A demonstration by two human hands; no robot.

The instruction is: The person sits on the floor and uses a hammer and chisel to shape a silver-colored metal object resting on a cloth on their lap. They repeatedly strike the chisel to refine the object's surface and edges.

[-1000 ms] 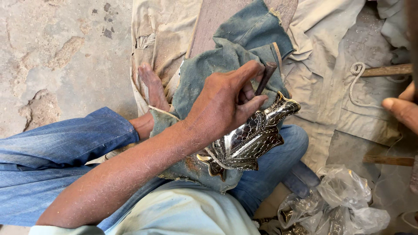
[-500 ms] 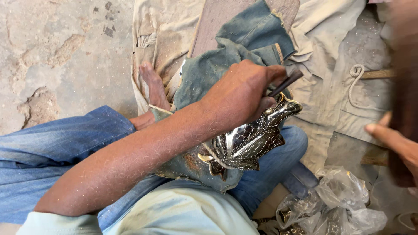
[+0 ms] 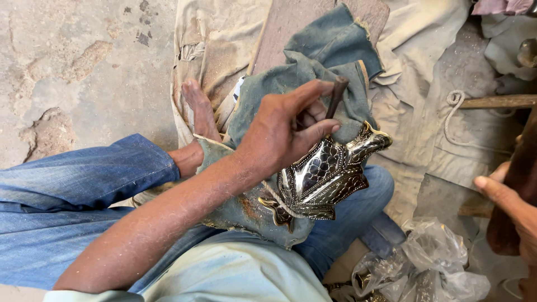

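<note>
L hand (image 3: 279,134) pinches a thin dark metal punch (image 3: 336,96) betw. thumb & fingers, tip down on a shiny embossed metal piece (image 3: 324,179), scale-patterned w/ brass edging, lying on frayed denim cloth (image 3: 313,61) over the lap. R hand (image 3: 512,210) at frame edge, grips a dark handle.

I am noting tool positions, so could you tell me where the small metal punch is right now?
In the head view, the punch is just right of centre, pinched in the left hand above the shiny fish-shaped metal piece.

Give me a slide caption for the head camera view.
Left hand holds a metal punch over a shiny engraved fish on denim cloth.
</note>
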